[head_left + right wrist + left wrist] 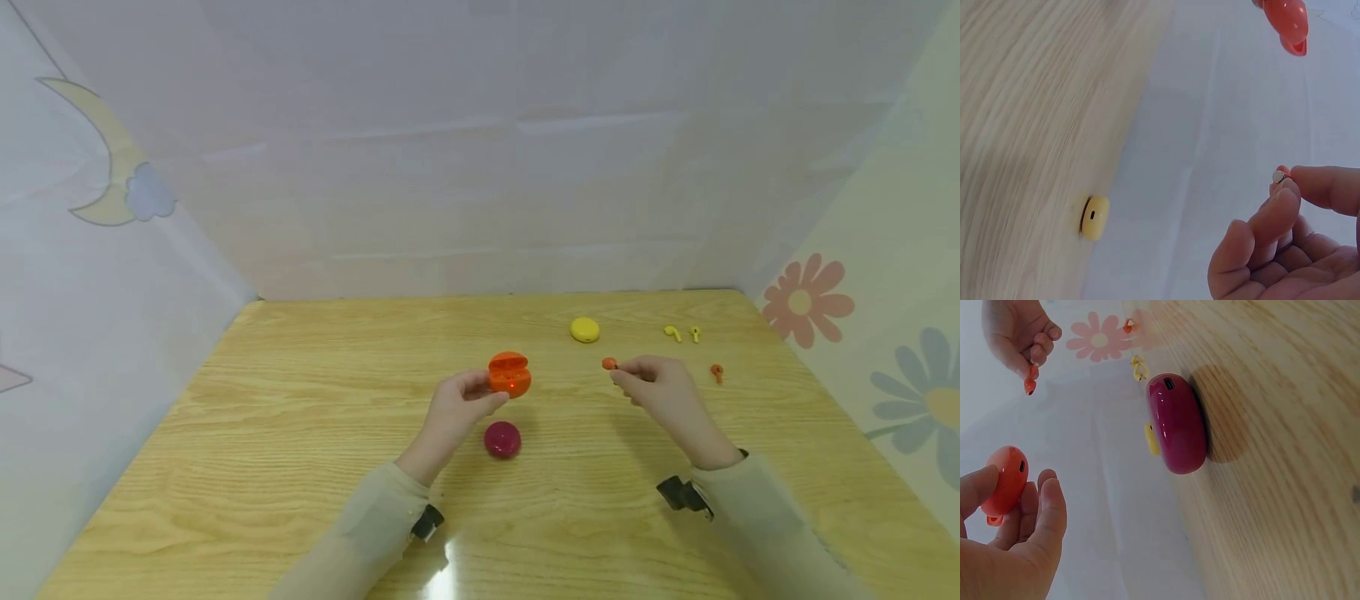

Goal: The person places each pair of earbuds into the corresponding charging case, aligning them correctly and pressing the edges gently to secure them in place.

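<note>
My left hand grips an orange earbud case above the table, its lid raised. In the left wrist view the case shows a dark port on its rounded side, between thumb and fingers. Off to the right, my right hand pinches an orange earbud between thumb and fingertip, apart from the case. The right wrist view shows that earbud mostly covered by the fingertips. Below the left hand, a closed magenta case rests on the table.
A closed yellow case sits toward the back of the wooden table. Two yellow earbuds, one at the left and one beside it, lie at the back right. Nearer lies another orange earbud. Cloth walls surround the back and sides.
</note>
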Motion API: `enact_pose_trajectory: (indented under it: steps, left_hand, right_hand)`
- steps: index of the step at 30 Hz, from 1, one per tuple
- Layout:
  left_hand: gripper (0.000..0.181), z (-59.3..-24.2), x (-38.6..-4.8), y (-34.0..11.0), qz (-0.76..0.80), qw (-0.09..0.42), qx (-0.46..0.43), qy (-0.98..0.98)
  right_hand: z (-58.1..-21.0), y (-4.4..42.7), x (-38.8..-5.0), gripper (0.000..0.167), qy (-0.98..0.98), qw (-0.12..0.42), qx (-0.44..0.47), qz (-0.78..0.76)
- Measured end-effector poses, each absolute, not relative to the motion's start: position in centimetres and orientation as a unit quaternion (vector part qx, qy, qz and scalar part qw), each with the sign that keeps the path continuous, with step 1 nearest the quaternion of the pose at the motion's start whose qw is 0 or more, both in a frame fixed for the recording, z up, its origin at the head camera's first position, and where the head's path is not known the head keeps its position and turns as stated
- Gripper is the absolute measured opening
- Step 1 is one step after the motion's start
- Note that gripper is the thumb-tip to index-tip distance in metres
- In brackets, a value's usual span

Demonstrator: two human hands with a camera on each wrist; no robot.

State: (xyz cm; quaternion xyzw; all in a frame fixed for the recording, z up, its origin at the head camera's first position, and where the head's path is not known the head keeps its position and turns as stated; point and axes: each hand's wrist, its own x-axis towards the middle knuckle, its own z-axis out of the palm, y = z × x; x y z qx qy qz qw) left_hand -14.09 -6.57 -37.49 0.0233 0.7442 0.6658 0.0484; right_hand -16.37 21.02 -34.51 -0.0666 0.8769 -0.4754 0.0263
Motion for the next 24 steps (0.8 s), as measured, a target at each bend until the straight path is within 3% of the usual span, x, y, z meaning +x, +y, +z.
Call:
enact_pose_trajectory:
  steps: [24]
  left_hand:
    - [0.042, -37.7, -14.0, -6.3, 0.673, 0.046, 0.025, 0.738]
  right_hand:
    - [-33.7, 17.8, -15.8, 0.025, 0.865, 0.021, -0.093, -0.493]
